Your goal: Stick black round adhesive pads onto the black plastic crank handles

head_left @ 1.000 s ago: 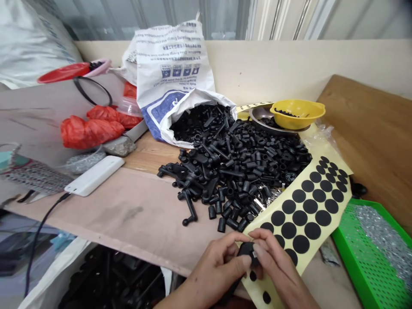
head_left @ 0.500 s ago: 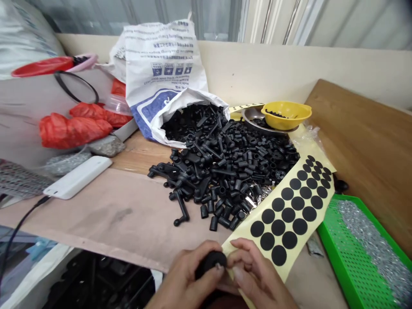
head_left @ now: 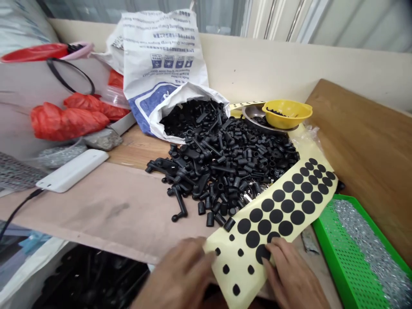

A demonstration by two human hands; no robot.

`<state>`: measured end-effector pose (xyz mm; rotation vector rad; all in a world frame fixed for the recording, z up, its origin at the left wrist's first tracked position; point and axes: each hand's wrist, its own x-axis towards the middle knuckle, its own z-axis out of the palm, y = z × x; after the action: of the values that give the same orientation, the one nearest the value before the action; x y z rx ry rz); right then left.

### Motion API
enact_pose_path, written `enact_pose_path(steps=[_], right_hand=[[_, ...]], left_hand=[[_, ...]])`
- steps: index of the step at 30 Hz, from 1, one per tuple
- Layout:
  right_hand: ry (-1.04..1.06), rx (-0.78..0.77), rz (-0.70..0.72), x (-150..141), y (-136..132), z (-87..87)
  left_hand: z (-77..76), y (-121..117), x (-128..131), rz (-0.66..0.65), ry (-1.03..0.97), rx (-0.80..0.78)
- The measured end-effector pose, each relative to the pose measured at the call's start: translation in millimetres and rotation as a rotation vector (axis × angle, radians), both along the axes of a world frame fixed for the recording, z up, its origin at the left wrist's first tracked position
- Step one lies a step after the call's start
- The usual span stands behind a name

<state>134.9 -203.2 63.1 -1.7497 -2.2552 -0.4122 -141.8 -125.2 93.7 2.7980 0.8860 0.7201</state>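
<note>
My left hand (head_left: 178, 274) is at the lower left edge of a yellow-backed sheet of black adhesive discs (head_left: 283, 210), its fingertips on the backing. My right hand (head_left: 291, 274) grips the sheet's lower right edge, with its fingers next to a black disc. Both hands are slightly blurred. Above the sheet lies a heap of black plastic knobs, handles and sleeves (head_left: 225, 163), spilling from a white woven sack (head_left: 161, 60). The nearest loose sleeves lie just above my hands, not touching them.
A yellow bowl (head_left: 286, 113) sits in a steel dish (head_left: 257, 118) behind the heap. A green perforated tray (head_left: 350, 253) with silvery screws stands at right. At left are a white power bank (head_left: 72, 171), red plastic bags (head_left: 66, 122) and a black cable (head_left: 19, 210).
My hands have moved apart and now hold the sheet. The black knob held between them earlier is out of sight. The sheet's lower end now shows, and the view has shifted slightly.
</note>
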Motion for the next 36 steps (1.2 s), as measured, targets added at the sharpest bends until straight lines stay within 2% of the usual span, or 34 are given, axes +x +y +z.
enact_pose_path(steps=[3,6,8,13,18,22,31,36], right_hand=[[0.042,0.012,0.047,-11,3,0.9],[0.05,0.067,0.05,-17,7,5.5],[0.07,0.085,0.052,-19,8,9.6],[0.331,-0.134,0.057,-16,8,19.1],[0.21,-0.048,0.042,-10,12,17.4],[0.195,-0.068,0.044,-11,17,16.8],[0.507,-0.429,0.05,-15,11,27.7],[0.526,-0.402,0.097,-10,15,24.9]], left_hand=[[-10.1,-7,58,-0.113,0.082,-0.061],[-19.8,-8,81,-0.139,0.172,-0.065],[-23.6,-7,83,-0.129,0.18,-0.041],[-22.7,-8,82,-0.114,0.197,-0.035],[-19.8,-8,83,-0.115,0.214,-0.04],[-22.6,-8,82,-0.126,0.222,-0.014],[-28.7,-11,83,-0.11,0.149,0.116],[-37.1,-7,87,-0.075,0.037,0.15]])
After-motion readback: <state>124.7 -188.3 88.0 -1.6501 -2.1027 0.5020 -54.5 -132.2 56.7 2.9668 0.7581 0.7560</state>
